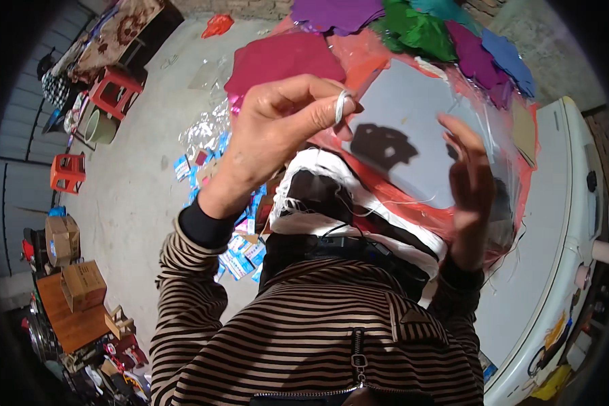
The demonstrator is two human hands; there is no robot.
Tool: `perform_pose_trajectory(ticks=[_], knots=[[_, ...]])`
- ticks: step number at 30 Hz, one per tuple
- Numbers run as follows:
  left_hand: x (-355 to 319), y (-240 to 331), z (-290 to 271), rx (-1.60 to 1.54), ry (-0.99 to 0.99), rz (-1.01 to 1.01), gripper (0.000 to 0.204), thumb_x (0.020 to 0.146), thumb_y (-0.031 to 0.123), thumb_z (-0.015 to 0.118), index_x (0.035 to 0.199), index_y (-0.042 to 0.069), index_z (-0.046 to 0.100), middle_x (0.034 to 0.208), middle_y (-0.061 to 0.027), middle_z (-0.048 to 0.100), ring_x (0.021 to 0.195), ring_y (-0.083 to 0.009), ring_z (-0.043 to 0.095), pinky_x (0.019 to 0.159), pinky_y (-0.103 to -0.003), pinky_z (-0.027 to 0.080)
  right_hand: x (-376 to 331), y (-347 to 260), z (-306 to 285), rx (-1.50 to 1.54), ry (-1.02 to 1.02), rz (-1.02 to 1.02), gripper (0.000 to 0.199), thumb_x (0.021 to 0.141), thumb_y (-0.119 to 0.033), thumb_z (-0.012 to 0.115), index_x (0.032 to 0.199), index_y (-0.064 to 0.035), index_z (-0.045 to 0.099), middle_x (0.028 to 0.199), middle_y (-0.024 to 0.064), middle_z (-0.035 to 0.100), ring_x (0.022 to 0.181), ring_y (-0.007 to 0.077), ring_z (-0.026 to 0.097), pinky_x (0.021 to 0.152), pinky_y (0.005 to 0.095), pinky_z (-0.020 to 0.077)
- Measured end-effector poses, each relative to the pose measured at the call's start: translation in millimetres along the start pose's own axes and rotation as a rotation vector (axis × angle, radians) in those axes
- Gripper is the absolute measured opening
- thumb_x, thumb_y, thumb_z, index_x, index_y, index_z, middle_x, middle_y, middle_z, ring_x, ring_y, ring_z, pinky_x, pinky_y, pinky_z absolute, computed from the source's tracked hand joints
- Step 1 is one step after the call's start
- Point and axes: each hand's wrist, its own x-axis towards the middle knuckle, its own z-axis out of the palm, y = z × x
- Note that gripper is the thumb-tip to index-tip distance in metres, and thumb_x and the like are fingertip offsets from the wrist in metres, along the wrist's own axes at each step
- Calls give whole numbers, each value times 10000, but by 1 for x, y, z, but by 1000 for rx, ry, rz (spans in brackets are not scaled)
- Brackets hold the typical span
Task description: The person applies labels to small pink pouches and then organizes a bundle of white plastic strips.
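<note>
My left hand is raised at the middle, thumb and forefinger pinched together, with white string looped around the thumb tip. Across from it, in partial shadow, my right hand has bent fingers held apart, and I see nothing in them. Between the hands lies a flat grey sheet on red plastic film; a dark hand shadow falls on the sheet. Long hanks of white string drape across my lap, and a thin strand trails toward the right hand.
Crimson sheets, purple sheets and green sheets lie at the far side. Small blue-and-white packets are scattered on the floor. Red stools and a cardboard box stand left; a white appliance lies right.
</note>
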Motion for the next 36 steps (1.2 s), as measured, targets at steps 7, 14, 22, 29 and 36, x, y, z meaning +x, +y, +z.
perform_pose_trajectory(ticks=[7, 14, 22, 29, 36], knots=[[13, -6, 32, -114, 54, -55, 169, 940, 96, 639, 1004, -53, 687, 1034, -127, 659, 801, -164, 672, 792, -293, 534, 1, 1, 77, 719, -236, 502, 298, 1016, -216, 480, 1195, 18, 525, 987, 63, 621, 891, 174, 611, 741, 280, 474], [12, -51, 25, 465, -56, 113, 137, 906, 129, 684, 948, 15, 748, 851, -42, 720, 810, -87, 600, 727, -256, 458, 21, -46, 35, -57, -339, 48, 109, 940, -96, 554, 915, 9, 540, 694, 94, 580, 595, 192, 587, 555, 312, 456], [23, -37, 49, 178, -111, -4, 139, 896, 103, 689, 990, 21, 752, 730, -24, 685, 739, -79, 559, 667, -257, 428, -17, 16, 75, -107, 19, -168, 80, 867, -20, 577, 938, 6, 603, 720, 75, 620, 701, 152, 611, 629, 310, 486], [11, -44, 55, 182, -196, -34, 158, 894, 99, 691, 1015, 17, 749, 756, -40, 697, 722, -83, 563, 658, -258, 432, 12, 3, 31, 166, -35, 270, 22, 853, -13, 611, 868, -18, 596, 757, 108, 599, 699, 193, 612, 680, 316, 490], [11, -61, 48, 266, -140, 64, 165, 881, 105, 703, 1008, 10, 749, 805, -51, 721, 724, -102, 598, 683, -249, 458, 17, -12, 18, 38, -46, 123, 21, 863, -22, 607, 875, -31, 593, 697, 103, 563, 563, 204, 552, 632, 315, 467]])
